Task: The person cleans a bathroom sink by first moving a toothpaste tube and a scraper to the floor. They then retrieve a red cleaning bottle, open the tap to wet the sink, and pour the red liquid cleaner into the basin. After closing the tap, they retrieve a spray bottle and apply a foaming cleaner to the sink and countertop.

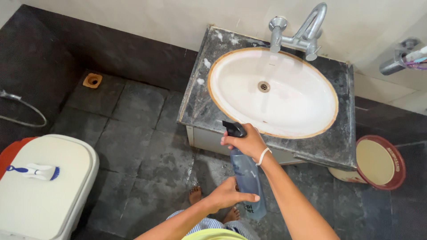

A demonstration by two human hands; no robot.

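A translucent blue spray bottle (249, 180) with a black trigger head is held upright in front of the sink counter. My right hand (246, 142) is wrapped around its neck and trigger, a white band on that wrist. My left hand (227, 194) grips the bottle's lower body from the left. The nozzle points toward the oval white sink basin (291, 100), set in a dark stone counter (200, 104) with soap smears at its left edge. A chrome tap (302, 33) stands behind the basin.
A closed white toilet lid (44, 191) at lower left carries a blue-and-white brush (33, 171). A red bucket with a cream inside (378, 162) stands right of the cabinet. A floor drain (92, 80) and a hose (22, 109) lie at left. My bare feet (195, 194) are on dark tiles.
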